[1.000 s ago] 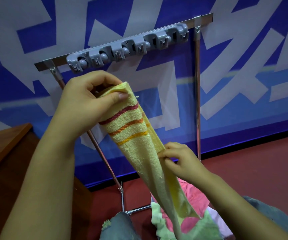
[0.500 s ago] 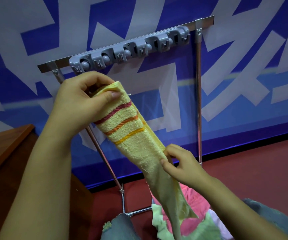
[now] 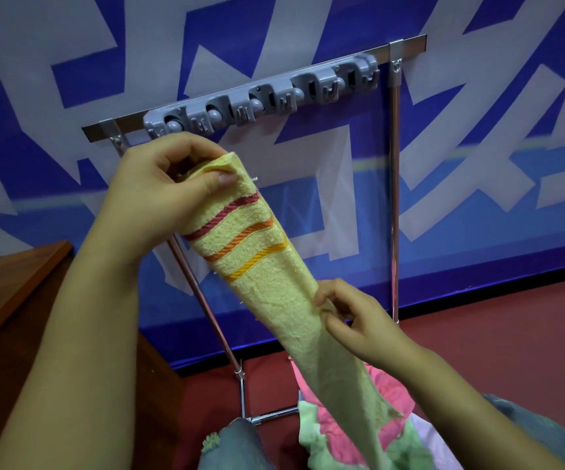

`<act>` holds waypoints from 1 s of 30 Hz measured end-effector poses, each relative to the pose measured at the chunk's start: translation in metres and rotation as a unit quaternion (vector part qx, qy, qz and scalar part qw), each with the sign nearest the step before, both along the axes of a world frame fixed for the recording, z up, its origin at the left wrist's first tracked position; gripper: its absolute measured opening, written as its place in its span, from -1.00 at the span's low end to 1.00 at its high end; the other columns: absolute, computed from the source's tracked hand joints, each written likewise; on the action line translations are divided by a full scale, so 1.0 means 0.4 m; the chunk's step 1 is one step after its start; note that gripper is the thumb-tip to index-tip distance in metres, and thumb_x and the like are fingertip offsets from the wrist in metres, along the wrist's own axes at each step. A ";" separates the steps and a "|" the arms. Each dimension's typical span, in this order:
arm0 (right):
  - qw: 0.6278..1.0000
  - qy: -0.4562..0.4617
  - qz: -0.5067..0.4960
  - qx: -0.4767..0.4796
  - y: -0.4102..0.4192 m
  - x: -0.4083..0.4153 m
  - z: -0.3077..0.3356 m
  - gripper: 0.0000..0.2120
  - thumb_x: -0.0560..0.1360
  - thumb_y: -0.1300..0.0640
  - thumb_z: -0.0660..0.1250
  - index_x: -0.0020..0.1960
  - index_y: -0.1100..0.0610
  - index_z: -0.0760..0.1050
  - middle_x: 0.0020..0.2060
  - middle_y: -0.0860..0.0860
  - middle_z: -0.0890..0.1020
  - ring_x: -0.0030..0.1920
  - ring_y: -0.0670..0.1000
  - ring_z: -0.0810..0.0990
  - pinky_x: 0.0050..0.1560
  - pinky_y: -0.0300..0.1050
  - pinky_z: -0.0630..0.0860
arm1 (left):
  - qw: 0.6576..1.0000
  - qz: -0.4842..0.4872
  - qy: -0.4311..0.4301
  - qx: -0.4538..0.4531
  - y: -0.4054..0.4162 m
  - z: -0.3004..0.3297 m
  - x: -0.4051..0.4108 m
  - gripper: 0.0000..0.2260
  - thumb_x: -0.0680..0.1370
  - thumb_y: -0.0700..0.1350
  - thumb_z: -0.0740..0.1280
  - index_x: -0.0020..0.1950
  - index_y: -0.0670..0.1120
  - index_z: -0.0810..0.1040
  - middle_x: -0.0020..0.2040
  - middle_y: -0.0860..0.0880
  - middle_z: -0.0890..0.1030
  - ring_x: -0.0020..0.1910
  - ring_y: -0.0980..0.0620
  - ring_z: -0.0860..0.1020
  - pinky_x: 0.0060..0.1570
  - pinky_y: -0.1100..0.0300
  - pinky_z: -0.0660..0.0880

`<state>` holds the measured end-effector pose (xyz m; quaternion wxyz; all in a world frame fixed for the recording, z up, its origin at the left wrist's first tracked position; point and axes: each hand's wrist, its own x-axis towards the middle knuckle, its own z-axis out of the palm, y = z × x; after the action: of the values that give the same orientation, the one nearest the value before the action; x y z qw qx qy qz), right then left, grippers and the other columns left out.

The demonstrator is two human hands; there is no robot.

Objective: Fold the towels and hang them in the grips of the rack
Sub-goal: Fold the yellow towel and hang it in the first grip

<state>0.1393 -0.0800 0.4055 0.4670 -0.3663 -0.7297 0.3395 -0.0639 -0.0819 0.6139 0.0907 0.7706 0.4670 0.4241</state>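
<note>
While your left hand (image 3: 159,195) grips the folded yellow towel (image 3: 274,293) top at 10 o'clock, your right hand (image 3: 352,320) pinches its edge at 5. Rack grips (image 3: 260,100) at 12 hold nothing; more towels (image 3: 335,432) wait at 6.

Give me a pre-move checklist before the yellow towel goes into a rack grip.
1. Left hand grips the yellow towel at its top end: ok.
2. Right hand pinches the towel's edge lower down: ok.
3. Towel folded into a narrow strip: ok.
4. Grey grip strip holds no towel: ok.
5. Towel's top end in a grip: not ok, below the strip.
6. Grip width suits the fold: cannot tell.
</note>
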 end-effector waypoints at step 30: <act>0.894 0.313 0.219 -0.234 0.024 -0.016 0.194 -0.67 0.37 0.40 0.27 -0.14 0.04 0.68 -0.21 -0.06 0.69 -0.19 -0.11 0.66 -0.16 -0.25 0.60 | 0.960 0.096 -0.155 -0.212 0.107 -0.293 0.051 -0.72 0.57 0.07 0.23 -0.11 -0.10 0.59 -0.18 -0.07 0.62 -0.20 0.03 0.54 -0.26 0.26 0.47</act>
<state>0.1328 -0.0702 0.4833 0.4854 -0.1706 -0.5069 0.6916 -0.0435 -0.0392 0.4967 0.2821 0.6096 0.5984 0.4368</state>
